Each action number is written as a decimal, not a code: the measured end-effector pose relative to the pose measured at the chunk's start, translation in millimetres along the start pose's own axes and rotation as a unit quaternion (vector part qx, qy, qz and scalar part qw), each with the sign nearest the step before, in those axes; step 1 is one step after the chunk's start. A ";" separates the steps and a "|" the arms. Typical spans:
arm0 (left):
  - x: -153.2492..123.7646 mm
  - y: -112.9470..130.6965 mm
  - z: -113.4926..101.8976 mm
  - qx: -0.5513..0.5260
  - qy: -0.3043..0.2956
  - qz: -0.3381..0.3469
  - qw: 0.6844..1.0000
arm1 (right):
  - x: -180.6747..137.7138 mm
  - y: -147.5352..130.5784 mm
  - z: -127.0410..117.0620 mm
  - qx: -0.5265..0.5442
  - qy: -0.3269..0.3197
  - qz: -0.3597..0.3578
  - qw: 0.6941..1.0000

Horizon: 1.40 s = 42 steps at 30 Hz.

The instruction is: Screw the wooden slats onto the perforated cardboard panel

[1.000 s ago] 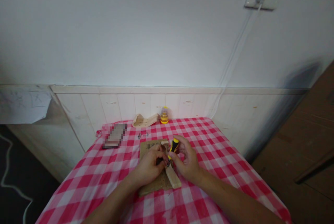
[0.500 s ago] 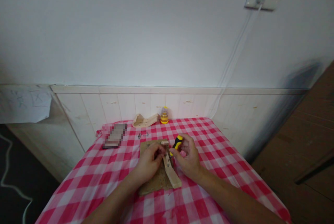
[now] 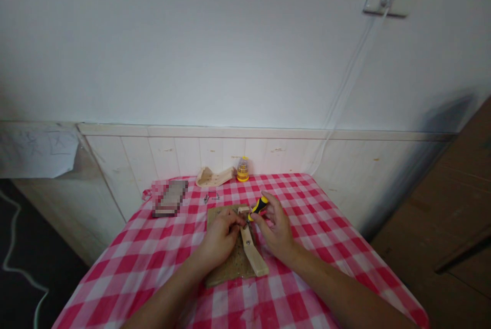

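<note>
My right hand (image 3: 280,232) is closed around a yellow-and-black screwdriver (image 3: 260,207). The tool leans down to the left, its lower end by the fingertips of my left hand (image 3: 222,232). Those left fingers are pinched together at the upper part of an angled wooden piece (image 3: 253,257); what is between them is too small to tell. A round metal screw head or hole (image 3: 248,242) shows midway along the wood. Beneath lies a worn brown board (image 3: 218,275), partly covered by my left hand and the wood.
A red-and-white checked cloth (image 3: 153,267) covers the table. Small dark metal parts (image 3: 210,197) lie beyond the board. Near the wall are a curved wooden part (image 3: 215,178) and a yellow-based container (image 3: 243,170). A blurred-out flat object (image 3: 171,199) lies at left.
The screwdriver has tilted further over, and its lower end has come left to my left fingertips. My right fingers have shifted on its handle. The left hand stays by the wood.
</note>
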<state>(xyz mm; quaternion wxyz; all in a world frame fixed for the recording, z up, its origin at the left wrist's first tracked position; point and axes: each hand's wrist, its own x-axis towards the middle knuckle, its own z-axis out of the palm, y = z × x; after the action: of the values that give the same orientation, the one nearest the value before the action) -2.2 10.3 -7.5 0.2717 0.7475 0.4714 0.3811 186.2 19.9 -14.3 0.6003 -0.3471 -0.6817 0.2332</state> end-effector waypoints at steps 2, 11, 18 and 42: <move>-0.1 -0.6 0.5 -0.002 0.001 -0.002 1.000 | 0.0 -0.9 -1.1 0.004 -0.019 -0.008 1.000; 0.0 -0.2 0.2 0.002 0.008 0.006 1.000 | -1.0 -6.8 -3.8 0.028 -0.097 -0.028 0.994; -0.2 1.3 -0.5 0.005 0.008 0.003 1.000 | 0.2 -2.8 -0.9 -0.004 -0.044 -0.011 0.999; -4.8 14.8 -4.5 -0.034 -0.084 0.056 0.994 | -4.5 -12.1 -6.3 -0.022 -0.026 -0.057 0.998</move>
<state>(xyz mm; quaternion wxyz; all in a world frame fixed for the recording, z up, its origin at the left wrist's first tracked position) 0.1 0.1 4.8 0.3138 0.7923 0.3915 0.3472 190.2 8.1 -7.2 0.5869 -0.3141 -0.7210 0.1925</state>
